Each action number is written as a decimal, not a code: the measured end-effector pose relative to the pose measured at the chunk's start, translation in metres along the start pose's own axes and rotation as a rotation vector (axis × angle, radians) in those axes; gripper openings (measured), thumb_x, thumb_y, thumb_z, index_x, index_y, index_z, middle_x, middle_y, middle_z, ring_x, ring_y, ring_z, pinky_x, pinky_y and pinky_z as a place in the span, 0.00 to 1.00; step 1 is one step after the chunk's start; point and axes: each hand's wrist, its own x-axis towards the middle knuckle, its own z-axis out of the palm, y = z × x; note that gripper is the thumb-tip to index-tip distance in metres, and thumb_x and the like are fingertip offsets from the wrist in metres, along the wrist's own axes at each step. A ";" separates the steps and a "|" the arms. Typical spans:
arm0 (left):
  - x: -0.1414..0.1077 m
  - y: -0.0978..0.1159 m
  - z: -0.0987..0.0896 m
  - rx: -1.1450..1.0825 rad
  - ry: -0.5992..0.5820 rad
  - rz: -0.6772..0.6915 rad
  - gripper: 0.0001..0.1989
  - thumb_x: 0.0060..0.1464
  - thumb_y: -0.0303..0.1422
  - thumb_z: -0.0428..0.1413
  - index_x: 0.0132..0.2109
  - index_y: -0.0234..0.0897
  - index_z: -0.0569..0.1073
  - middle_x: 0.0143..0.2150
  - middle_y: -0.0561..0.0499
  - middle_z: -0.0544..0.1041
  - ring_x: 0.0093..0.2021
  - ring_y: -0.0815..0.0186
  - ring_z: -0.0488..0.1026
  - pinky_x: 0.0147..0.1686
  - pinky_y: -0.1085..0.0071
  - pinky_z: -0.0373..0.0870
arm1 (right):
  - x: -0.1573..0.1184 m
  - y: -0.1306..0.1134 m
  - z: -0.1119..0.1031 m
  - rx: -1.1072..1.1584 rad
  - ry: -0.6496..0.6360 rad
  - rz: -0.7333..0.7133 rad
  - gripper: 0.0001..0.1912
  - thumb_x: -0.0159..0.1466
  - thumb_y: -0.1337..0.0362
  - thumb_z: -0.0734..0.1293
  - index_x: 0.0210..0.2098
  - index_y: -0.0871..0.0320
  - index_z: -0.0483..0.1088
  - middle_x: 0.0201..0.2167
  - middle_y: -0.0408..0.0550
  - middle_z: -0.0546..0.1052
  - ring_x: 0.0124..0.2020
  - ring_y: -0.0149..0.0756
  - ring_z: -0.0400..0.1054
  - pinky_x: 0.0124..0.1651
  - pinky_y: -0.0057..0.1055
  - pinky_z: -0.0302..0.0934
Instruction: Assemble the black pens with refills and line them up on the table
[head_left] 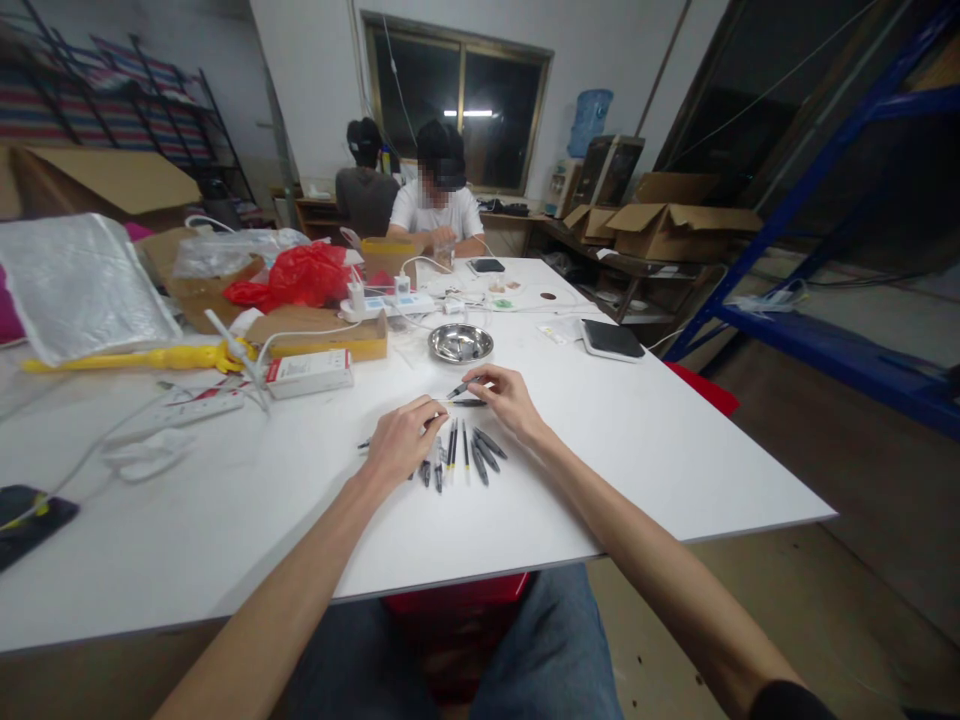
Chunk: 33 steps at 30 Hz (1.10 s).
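Above the white table [660, 470], my right hand [501, 396] pinches a dark pen part [459, 388]. My left hand [409, 436] is closed just to its left, its fingertips on a thin pale piece [441, 401] that reaches toward the pen part. Whether the two pieces touch is too small to tell. Below my hands lie several dark pen barrels [481, 462], several thin refills with yellow ends [452, 445], and a few clear and dark pen pieces [439, 474], partly beside my left hand. A round metal dish [460, 343] with small dark parts stands beyond my hands.
To the left are a white box [309, 373], a power strip [386, 305], cables, a red plastic bag [300, 275] and a yellow tool-like object [150, 358]. A black-topped device [612, 340] lies at the right. Two people sit at the far side.
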 end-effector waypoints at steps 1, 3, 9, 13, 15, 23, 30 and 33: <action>0.000 0.000 0.000 0.007 0.005 -0.009 0.11 0.67 0.37 0.49 0.41 0.42 0.76 0.41 0.52 0.79 0.42 0.63 0.76 0.39 0.68 0.67 | -0.001 0.005 0.004 0.042 0.034 0.017 0.11 0.61 0.58 0.69 0.38 0.59 0.76 0.38 0.49 0.80 0.36 0.36 0.72 0.40 0.31 0.63; 0.000 0.000 -0.001 0.013 0.014 -0.026 0.11 0.67 0.37 0.50 0.41 0.42 0.76 0.41 0.51 0.79 0.41 0.63 0.76 0.39 0.69 0.67 | -0.005 0.016 0.009 0.089 0.093 0.038 0.12 0.59 0.58 0.69 0.37 0.59 0.76 0.37 0.50 0.80 0.36 0.36 0.72 0.41 0.32 0.63; 0.000 0.003 -0.002 0.010 0.021 -0.045 0.10 0.66 0.36 0.52 0.41 0.41 0.77 0.40 0.51 0.79 0.40 0.64 0.76 0.39 0.69 0.67 | -0.016 0.025 0.012 0.131 0.100 0.082 0.12 0.57 0.59 0.70 0.36 0.60 0.78 0.35 0.50 0.81 0.35 0.37 0.73 0.41 0.32 0.61; 0.000 0.002 -0.001 -0.003 0.038 -0.040 0.10 0.66 0.36 0.52 0.42 0.41 0.78 0.39 0.51 0.79 0.40 0.64 0.76 0.39 0.69 0.67 | -0.018 0.016 0.013 0.066 0.100 0.071 0.10 0.58 0.61 0.70 0.36 0.59 0.78 0.37 0.49 0.81 0.36 0.37 0.72 0.41 0.31 0.60; 0.000 0.002 0.000 -0.009 0.040 -0.039 0.10 0.66 0.36 0.53 0.41 0.41 0.78 0.39 0.51 0.79 0.39 0.64 0.76 0.39 0.70 0.67 | -0.018 0.014 0.013 0.054 0.100 0.071 0.10 0.58 0.60 0.70 0.36 0.59 0.78 0.37 0.49 0.82 0.37 0.37 0.72 0.41 0.31 0.60; 0.000 0.002 0.000 -0.060 0.050 -0.012 0.09 0.65 0.36 0.53 0.40 0.40 0.77 0.38 0.50 0.79 0.39 0.64 0.76 0.39 0.70 0.67 | -0.021 0.011 0.010 0.069 0.067 0.066 0.12 0.57 0.57 0.72 0.36 0.59 0.79 0.36 0.49 0.82 0.35 0.37 0.72 0.41 0.32 0.62; 0.000 0.004 0.000 -0.024 0.059 -0.055 0.07 0.64 0.36 0.53 0.45 0.40 0.73 0.38 0.51 0.77 0.39 0.63 0.75 0.39 0.68 0.68 | -0.025 0.001 0.012 0.008 0.045 -0.003 0.08 0.59 0.60 0.73 0.36 0.58 0.80 0.35 0.48 0.82 0.35 0.37 0.72 0.41 0.33 0.62; -0.001 0.005 0.000 -0.002 0.022 -0.059 0.13 0.61 0.31 0.53 0.53 0.42 0.70 0.40 0.52 0.77 0.40 0.62 0.75 0.40 0.68 0.69 | -0.029 -0.007 0.017 -0.045 -0.021 -0.082 0.05 0.61 0.63 0.72 0.36 0.55 0.80 0.36 0.47 0.81 0.38 0.38 0.72 0.43 0.35 0.63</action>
